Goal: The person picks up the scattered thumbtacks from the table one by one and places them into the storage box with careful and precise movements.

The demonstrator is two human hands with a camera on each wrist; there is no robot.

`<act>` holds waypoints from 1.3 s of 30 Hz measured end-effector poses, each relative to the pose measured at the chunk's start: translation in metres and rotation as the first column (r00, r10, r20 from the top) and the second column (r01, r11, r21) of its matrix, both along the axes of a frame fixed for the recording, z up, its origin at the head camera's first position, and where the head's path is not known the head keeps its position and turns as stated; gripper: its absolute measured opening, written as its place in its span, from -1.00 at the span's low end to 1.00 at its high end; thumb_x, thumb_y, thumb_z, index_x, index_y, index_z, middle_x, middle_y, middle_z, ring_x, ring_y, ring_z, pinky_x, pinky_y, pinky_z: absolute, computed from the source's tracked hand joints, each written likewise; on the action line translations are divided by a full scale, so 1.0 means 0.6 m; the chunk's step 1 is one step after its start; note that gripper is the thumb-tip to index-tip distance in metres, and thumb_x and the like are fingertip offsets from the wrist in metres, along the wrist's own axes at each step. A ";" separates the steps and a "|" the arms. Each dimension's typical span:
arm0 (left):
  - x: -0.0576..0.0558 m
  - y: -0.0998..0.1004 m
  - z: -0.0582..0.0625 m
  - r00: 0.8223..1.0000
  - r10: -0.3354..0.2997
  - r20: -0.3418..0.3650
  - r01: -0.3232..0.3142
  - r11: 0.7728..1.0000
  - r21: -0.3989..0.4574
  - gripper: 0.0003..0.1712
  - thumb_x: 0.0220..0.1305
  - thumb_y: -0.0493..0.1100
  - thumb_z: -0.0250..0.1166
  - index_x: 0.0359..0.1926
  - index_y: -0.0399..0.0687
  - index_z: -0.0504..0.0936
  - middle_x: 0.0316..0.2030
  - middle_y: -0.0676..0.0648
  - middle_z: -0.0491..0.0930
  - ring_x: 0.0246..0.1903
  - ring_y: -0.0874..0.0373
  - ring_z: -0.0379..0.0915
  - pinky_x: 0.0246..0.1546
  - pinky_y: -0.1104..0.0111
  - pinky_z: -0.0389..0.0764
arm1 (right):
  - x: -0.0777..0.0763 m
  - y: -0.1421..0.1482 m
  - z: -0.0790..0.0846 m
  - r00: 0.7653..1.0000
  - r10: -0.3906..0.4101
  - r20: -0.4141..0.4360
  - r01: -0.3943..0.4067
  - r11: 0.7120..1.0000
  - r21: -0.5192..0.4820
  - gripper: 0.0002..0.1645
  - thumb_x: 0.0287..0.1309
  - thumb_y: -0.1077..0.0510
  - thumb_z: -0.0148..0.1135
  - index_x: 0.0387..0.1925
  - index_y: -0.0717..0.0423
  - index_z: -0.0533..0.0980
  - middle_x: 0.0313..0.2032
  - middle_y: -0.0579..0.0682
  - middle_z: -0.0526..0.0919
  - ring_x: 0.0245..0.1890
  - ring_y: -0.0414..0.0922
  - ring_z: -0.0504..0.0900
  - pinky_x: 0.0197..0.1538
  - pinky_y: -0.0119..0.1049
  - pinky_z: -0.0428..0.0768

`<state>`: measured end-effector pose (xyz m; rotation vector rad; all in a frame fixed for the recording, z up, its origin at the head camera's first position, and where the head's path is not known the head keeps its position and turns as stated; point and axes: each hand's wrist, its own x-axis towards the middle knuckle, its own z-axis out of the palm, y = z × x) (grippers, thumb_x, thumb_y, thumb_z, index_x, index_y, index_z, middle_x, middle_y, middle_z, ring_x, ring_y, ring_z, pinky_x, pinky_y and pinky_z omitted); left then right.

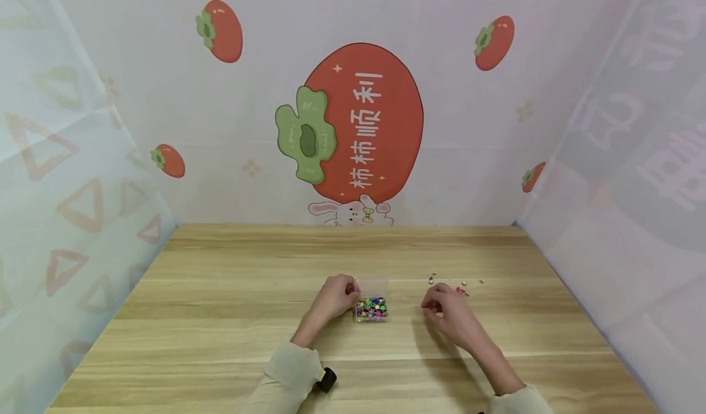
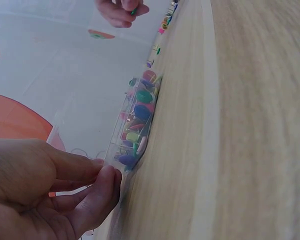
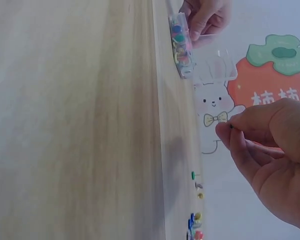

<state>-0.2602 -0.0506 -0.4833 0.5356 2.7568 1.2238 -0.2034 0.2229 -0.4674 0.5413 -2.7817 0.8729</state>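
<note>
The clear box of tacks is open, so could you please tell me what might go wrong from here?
The lid is open and the left hand pinches one end of the clear box, so a tug might spill it. The right hand pinches a tiny piece, probably a tack, which could slip or prick the fingers. Loose tacks lie near that hand, so a careless sweep might scatter them.

diffuse light fills the head view, a soft shadow [image 1: 448,353] darkening the wood-grain surface [image 1: 265,255] at five o'clock; in the left wrist view, grain blurs toward three o'clock.
</note>
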 end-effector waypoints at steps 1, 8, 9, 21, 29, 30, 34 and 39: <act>0.000 0.000 0.000 1.000 0.000 -0.003 0.000 1.000 -0.002 -0.88 0.30 -0.35 0.25 -0.40 -0.19 0.63 -0.54 -0.01 0.54 -0.56 0.24 0.36 -0.54 0.47 0.39 | -0.002 -0.004 -0.001 1.000 0.007 0.001 -0.007 1.000 0.001 -0.86 0.05 0.43 0.37 -0.42 0.16 0.61 -0.28 -0.04 0.57 -0.34 -0.29 0.53 -0.29 -0.45 0.57; 0.000 -0.001 -0.004 1.000 -0.007 -0.013 0.007 1.000 -0.005 -0.87 0.29 -0.35 0.26 -0.42 -0.17 0.62 -0.56 0.01 0.52 -0.57 0.25 0.34 -0.55 0.47 0.37 | -0.018 -0.030 -0.006 0.998 0.064 -0.021 -0.063 0.998 0.013 -0.91 0.09 0.39 0.35 -0.40 0.19 0.62 -0.39 -0.08 0.62 -0.40 -0.31 0.52 -0.32 -0.44 0.54; 0.000 -0.001 -0.004 1.000 -0.007 -0.011 0.007 1.000 -0.006 -0.87 0.29 -0.34 0.25 -0.42 -0.17 0.62 -0.56 0.01 0.52 -0.57 0.25 0.34 -0.55 0.48 0.37 | -0.020 -0.034 -0.006 0.997 0.073 -0.015 -0.073 0.997 0.014 -0.94 0.11 0.37 0.35 -0.39 0.20 0.62 -0.40 -0.09 0.64 -0.41 -0.32 0.52 -0.33 -0.44 0.53; 0.001 -0.001 -0.005 1.000 -0.008 0.001 0.008 1.000 -0.001 -0.89 0.27 -0.37 0.26 -0.41 -0.20 0.63 -0.54 -0.02 0.55 -0.56 0.21 0.37 -0.53 0.46 0.39 | -0.038 -0.099 -0.010 0.990 0.135 0.032 -0.134 0.990 -0.049 -0.92 0.10 0.38 0.35 -0.35 0.19 0.63 -0.43 -0.08 0.68 -0.43 -0.31 0.56 -0.33 -0.45 0.56; 0.000 -0.001 -0.005 1.000 -0.008 -0.009 0.008 1.000 0.003 -0.88 0.26 -0.38 0.26 -0.42 -0.19 0.63 -0.54 -0.02 0.56 -0.54 0.22 0.38 -0.51 0.46 0.40 | -0.049 -0.129 -0.005 0.988 0.154 0.033 -0.153 0.988 -0.032 -0.93 0.09 0.37 0.35 -0.35 0.21 0.65 -0.44 -0.05 0.70 -0.45 -0.28 0.58 -0.36 -0.44 0.55; 0.000 -0.001 -0.005 1.000 -0.009 -0.008 0.009 1.000 0.004 -0.89 0.26 -0.38 0.26 -0.42 -0.19 0.63 -0.53 -0.02 0.56 -0.54 0.22 0.38 -0.51 0.46 0.40 | -0.049 -0.131 -0.005 0.988 0.150 0.038 -0.149 0.988 -0.026 -0.93 0.10 0.37 0.35 -0.35 0.20 0.65 -0.43 -0.03 0.71 -0.43 -0.26 0.60 -0.35 -0.43 0.56; -0.001 0.001 -0.005 1.000 -0.011 -0.006 0.011 1.000 0.006 -0.89 0.26 -0.37 0.27 -0.41 -0.20 0.63 -0.53 -0.02 0.57 -0.54 0.22 0.39 -0.51 0.46 0.41 | -0.050 -0.132 -0.005 0.989 0.135 0.061 -0.134 0.991 -0.010 -0.89 0.10 0.38 0.35 -0.32 0.18 0.67 -0.35 0.02 0.75 -0.40 -0.22 0.66 -0.32 -0.42 0.60; -0.001 0.001 -0.004 1.000 -0.003 0.002 0.003 1.000 0.001 -0.90 0.26 -0.37 0.28 -0.42 -0.19 0.63 -0.53 -0.02 0.56 -0.53 0.21 0.38 -0.50 0.45 0.40 | -0.041 -0.122 0.000 0.991 0.115 0.067 -0.114 0.993 -0.010 -0.89 0.12 0.34 0.34 -0.29 0.15 0.67 -0.32 -0.01 0.74 -0.40 -0.23 0.63 -0.32 -0.42 0.57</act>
